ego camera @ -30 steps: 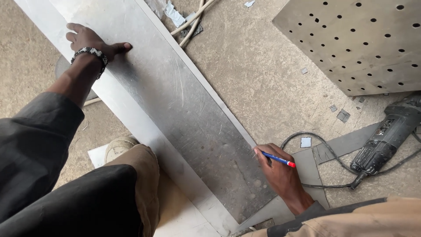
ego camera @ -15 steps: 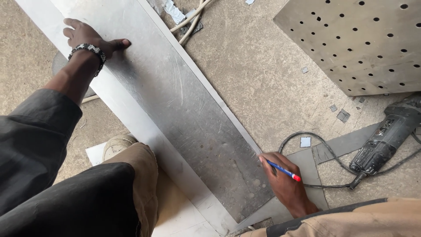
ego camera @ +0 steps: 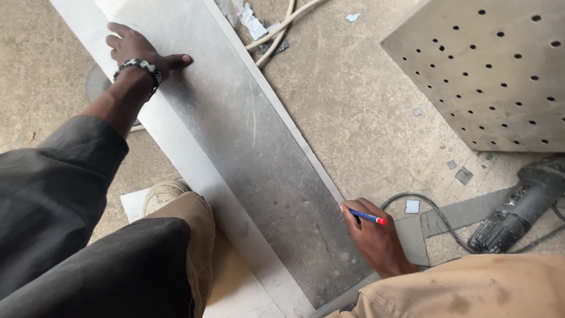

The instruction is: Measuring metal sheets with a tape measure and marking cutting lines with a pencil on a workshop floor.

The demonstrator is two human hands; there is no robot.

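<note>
- Metal sheet: long grey strip, scuffed, lying flat on the concrete floor; I see it run from the upper left of the frame down to the lower centre.
- Left hand: upper left; fingers spread, palm pressed flat on the sheet's near edge; beaded bracelet at the wrist.
- Right hand: lower centre-right, at the sheet's right edge; its grip is pinched on a blue pen with a red end, tip touching that edge.
- Angle grinder: dark body, right edge of the frame, on the floor, apart from the right hand; black cord loops just beside that hand.
- Perforated panel: pale, upper right.
- Shoe: pale, lower left, just beside the sheet.
- Cream hoses: top centre, beside the sheet.
- Small metal offcuts: scattered at right.
</note>
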